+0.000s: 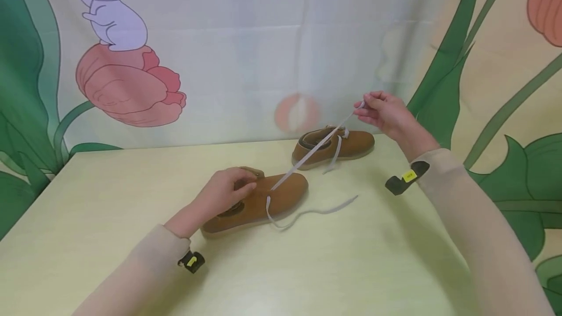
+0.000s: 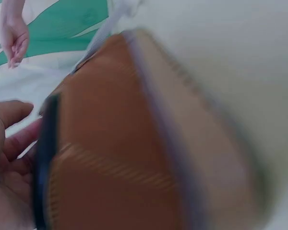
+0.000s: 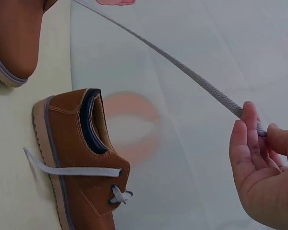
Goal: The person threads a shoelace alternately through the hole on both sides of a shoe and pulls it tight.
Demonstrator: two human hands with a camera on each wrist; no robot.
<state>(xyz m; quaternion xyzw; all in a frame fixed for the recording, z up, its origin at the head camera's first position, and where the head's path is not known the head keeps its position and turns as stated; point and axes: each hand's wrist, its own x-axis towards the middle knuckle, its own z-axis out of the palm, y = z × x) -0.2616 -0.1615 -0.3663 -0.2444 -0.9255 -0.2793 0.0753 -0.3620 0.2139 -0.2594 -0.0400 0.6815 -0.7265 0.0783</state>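
A brown shoe (image 1: 287, 189) with a pale grey lace lies on the table, toe to the right. My left hand (image 1: 226, 189) holds it at the opening, thumb and fingers near the tongue; the fingertips are partly hidden. Raised at the right, my right hand (image 1: 386, 113) pinches one end of the lace (image 1: 313, 150), which runs taut and slanting up from the shoe. The lace's other end trails loosely over the table. In the right wrist view, thumb and fingers (image 3: 249, 112) close on the grey lace's end.
Behind stands a second brown shoe (image 1: 360, 143), its lace (image 1: 338, 148) partly threaded, with one end hanging down its side. A printed curtain (image 1: 246, 62) rises at the table's back edge. The pale table (image 1: 307, 267) extends toward the front.
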